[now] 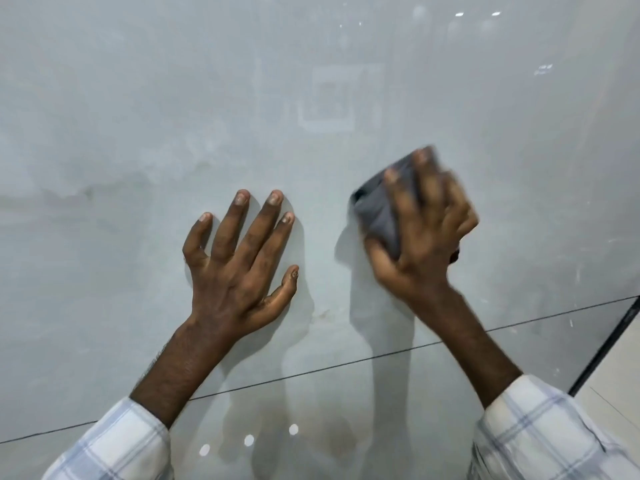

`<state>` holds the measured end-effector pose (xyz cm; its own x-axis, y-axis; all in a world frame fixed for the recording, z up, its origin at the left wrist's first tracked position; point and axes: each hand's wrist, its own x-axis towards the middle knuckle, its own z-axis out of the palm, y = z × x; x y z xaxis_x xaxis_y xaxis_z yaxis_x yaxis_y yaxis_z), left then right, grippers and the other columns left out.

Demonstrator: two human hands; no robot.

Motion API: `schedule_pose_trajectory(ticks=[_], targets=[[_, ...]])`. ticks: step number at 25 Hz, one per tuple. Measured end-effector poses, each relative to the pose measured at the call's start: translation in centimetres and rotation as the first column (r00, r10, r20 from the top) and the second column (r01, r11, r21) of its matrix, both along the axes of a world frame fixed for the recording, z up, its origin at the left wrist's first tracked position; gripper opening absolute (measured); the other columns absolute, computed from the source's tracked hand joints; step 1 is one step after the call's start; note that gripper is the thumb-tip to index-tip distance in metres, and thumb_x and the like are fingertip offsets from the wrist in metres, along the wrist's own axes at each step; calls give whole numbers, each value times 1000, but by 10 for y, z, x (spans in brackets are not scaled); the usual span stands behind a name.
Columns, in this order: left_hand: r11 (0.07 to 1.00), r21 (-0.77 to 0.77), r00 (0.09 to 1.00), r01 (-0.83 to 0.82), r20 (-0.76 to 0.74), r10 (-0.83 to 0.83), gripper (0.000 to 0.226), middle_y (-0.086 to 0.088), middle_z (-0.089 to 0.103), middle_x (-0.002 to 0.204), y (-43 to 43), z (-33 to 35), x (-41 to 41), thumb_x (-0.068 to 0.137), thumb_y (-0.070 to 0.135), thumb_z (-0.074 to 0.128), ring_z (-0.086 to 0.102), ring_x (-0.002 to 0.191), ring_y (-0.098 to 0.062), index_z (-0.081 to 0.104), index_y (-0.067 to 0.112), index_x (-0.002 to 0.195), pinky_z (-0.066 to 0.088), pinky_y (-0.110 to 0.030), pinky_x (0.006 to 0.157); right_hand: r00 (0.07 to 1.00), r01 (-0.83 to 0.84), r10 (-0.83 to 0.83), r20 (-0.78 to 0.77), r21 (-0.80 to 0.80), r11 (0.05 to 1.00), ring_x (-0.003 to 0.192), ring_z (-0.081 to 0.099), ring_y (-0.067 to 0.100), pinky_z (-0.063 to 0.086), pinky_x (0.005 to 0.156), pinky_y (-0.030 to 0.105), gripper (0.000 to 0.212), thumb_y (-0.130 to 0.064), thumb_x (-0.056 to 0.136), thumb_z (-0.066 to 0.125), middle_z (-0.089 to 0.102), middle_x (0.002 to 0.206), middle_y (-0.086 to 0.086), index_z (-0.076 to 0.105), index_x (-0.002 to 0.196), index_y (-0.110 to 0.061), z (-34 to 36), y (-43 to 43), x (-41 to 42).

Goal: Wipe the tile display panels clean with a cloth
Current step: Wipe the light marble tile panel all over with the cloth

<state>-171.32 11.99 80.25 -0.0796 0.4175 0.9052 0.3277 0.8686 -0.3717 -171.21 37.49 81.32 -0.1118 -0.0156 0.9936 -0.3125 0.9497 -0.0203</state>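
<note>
A glossy pale grey tile panel (173, 116) fills almost the whole view, with faint marbling and reflections. My left hand (242, 261) lies flat on it near the middle, fingers straight and spread. To the right, my right hand (422, 230) presses a folded dark grey cloth (381, 209) against the panel; the fingers lie over the cloth and the thumb curls under its lower edge. That hand and the cloth are blurred.
A thin dark joint line (311, 372) runs across the tile surface below both wrists, rising to the right. A dark panel edge (602, 355) slants down at the far right, with a beige floor (620, 386) beyond it.
</note>
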Motion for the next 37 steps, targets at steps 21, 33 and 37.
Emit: schedule_pose_trajectory(ticks=[21, 33, 37], targets=[[997, -35, 994, -69, -83, 66, 74, -12, 34, 167, 2, 110, -8, 97, 47, 54, 27, 157, -36, 41, 8, 159, 22, -70, 119, 997, -7, 19, -71, 171, 985, 141, 41, 34, 29, 101, 53, 73, -41, 80, 70, 37, 165, 5, 54, 149, -26, 146, 54, -7], [997, -72, 994, 6, -105, -14, 68, -16, 31, 168, 10, 191, 6, 97, 46, 56, 24, 158, -38, 50, 10, 154, 27, -58, 118, 996, -56, 58, -70, 24, 998, 143, 39, 30, 28, 105, 49, 75, -45, 80, 68, 34, 167, -1, 51, 152, -30, 218, 69, -11], [996, -47, 983, -80, -168, 71, 73, -15, 21, 172, 8, 259, -4, 99, 50, 50, 16, 160, -37, 39, 12, 160, 24, -59, 120, 990, -93, 119, -78, 276, 957, 143, 42, 38, 31, 103, 57, 71, -41, 81, 62, 38, 165, 7, 53, 151, -26, 183, 35, -9]])
